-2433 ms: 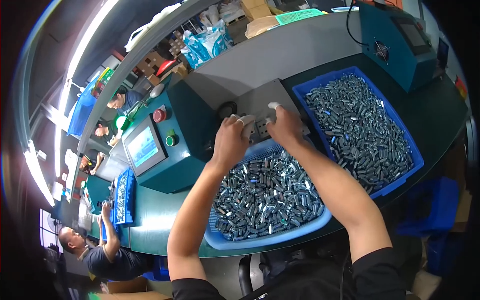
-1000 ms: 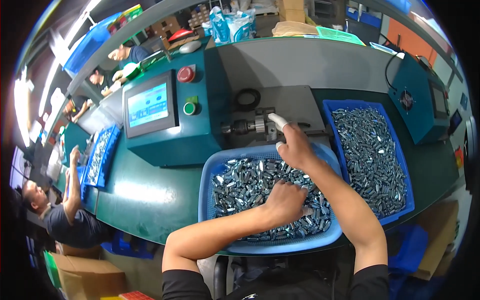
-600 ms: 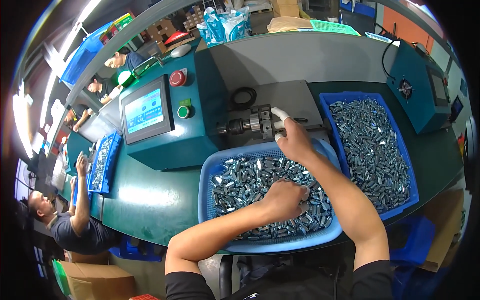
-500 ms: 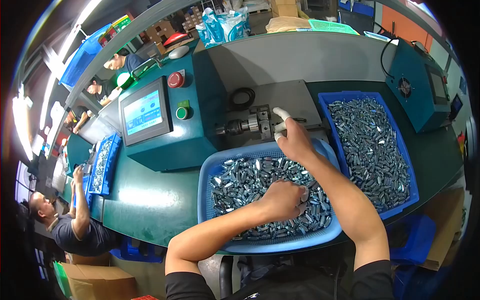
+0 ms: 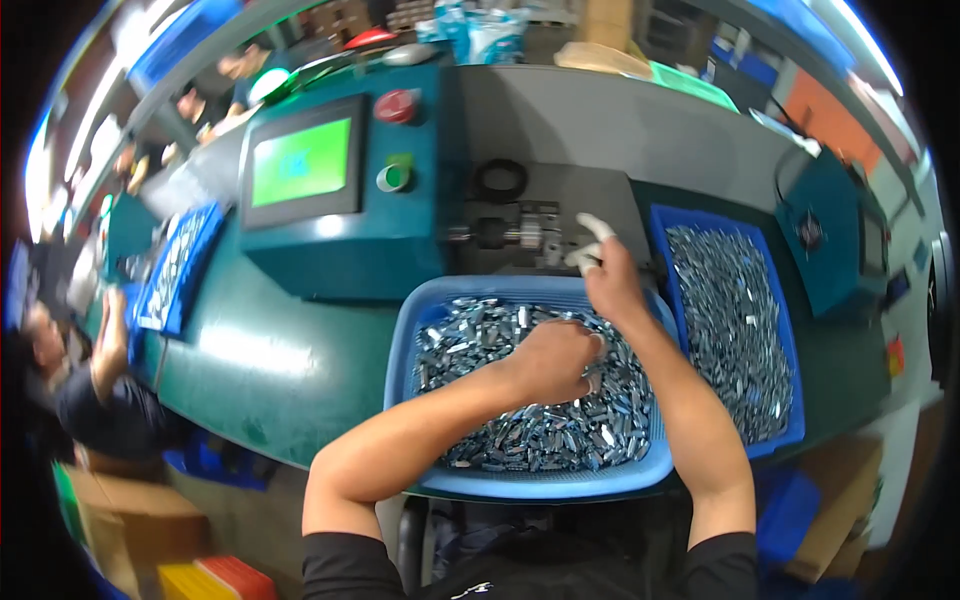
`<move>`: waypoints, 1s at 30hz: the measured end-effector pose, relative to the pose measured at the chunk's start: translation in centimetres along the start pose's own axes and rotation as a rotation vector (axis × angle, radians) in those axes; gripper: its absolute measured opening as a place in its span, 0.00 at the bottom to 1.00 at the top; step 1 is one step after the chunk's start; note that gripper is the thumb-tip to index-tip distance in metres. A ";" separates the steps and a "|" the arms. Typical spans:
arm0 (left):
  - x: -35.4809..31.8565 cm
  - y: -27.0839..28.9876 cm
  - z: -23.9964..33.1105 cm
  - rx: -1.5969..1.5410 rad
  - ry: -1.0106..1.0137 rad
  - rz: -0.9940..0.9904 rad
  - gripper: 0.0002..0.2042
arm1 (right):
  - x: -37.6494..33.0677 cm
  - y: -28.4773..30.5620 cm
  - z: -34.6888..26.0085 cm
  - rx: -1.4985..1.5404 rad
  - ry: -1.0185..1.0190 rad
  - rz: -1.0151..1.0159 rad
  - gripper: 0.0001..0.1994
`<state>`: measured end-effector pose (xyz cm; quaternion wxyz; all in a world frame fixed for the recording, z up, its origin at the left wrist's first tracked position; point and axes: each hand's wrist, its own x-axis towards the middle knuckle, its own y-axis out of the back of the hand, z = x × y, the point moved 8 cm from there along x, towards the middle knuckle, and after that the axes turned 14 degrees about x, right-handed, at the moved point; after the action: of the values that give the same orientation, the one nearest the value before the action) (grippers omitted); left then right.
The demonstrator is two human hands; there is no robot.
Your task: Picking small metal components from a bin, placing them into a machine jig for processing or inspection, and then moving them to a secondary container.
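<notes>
My left hand (image 5: 558,362) is curled, knuckles up, over small shiny metal pieces (image 5: 540,435) in a light-blue plastic basket (image 5: 530,488). Its fingers bend downward, and whatever they pinch is hidden. Beyond the basket's far rim, my right hand (image 5: 612,280) reaches toward a metal clamping fixture (image 5: 540,235). Pale covers sit on its fingertips; thumb and forefinger are apart, just right of the fixture, with nothing visible between them. A shaft with a dark collar (image 5: 491,233) joins the fixture to a teal machine (image 5: 350,262).
Right of the basket stands a deeper-blue crate (image 5: 790,425) full of similar pieces. The machine carries a green-lit screen (image 5: 302,165), a red button (image 5: 397,105) and a green button (image 5: 394,177). Another teal machine (image 5: 835,235) stands far right. A co-worker (image 5: 105,400) sits at left.
The whole view has shifted and blurred slightly. My right hand has drawn a little rightward from the fixture. The screen has turned from blue-white to green. My left hand remains over the pieces.
</notes>
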<state>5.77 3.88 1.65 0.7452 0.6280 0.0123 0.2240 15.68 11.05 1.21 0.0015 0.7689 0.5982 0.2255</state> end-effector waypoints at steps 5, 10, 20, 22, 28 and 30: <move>0.3 -0.3 -1.5 0.006 0.118 -0.134 0.12 | 1.4 0.4 1.1 0.097 -0.103 -0.082 0.27; -0.5 -1.0 -1.3 0.053 0.141 -0.099 0.11 | 1.9 -0.4 -3.3 -0.334 -0.113 -0.090 0.32; 0.3 0.1 -3.4 -0.020 0.173 0.042 0.10 | 4.0 0.0 -6.6 -0.878 0.107 0.074 0.26; -0.3 0.8 -4.9 -0.008 0.225 0.027 0.10 | 4.1 2.2 -6.2 -0.878 -0.004 0.129 0.23; 0.4 4.6 -4.8 -0.234 0.176 0.198 0.10 | -0.4 16.7 -0.8 -1.131 -0.459 0.205 0.20; 1.0 4.4 -4.3 -0.259 0.140 0.175 0.10 | -2.3 20.2 0.6 -1.180 -0.515 0.253 0.23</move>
<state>4.01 8.71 5.21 0.7950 0.5081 -0.0194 0.3308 34.08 3.33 5.37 0.5397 0.7329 0.2596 0.3228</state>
